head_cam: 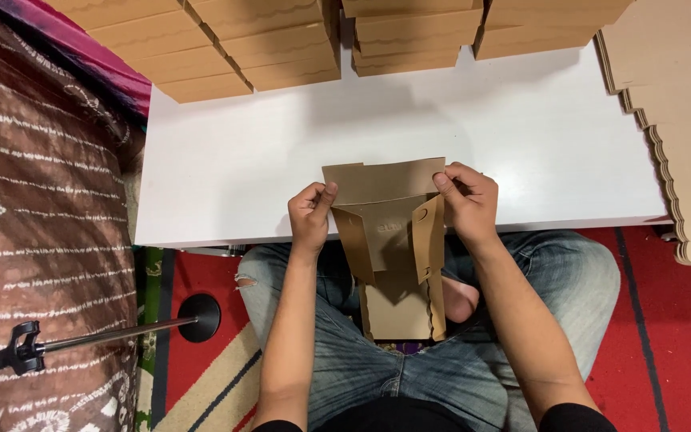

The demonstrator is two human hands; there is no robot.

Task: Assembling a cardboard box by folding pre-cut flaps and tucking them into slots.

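Head view, looking down on a seated person in blue jeans (521,280). Both hands held a flat brown cardboard blank (389,240), partly folded, over the near edge of the white counter (521,144) and above the lap. The left hand (310,214) gripped the blank's left edge, its fingers (325,194) closed narrowly on the cardboard with the thumb on the upper face. The right hand (467,202) gripped the right edge in like manner, its fingers (444,182) pinched shut on the cardboard near the upper right corner. The far panel of the blank lay over the counter edge; two side flaps were turned inward, the right one bearing a small notch; the near panel hung down between the knees, its long edges scalloped. At the far side of the counter stood several stacks of folded brown boxes (281,48), ranged from left to right. On the right, a stack of flat unfolded blanks (681,120) overlapped the counter's right end and reached toward the near right. To the left lay a brown patterned fabric (41,240), with a black stand (121,332) resting across it, its round base on the red carpet (673,336).
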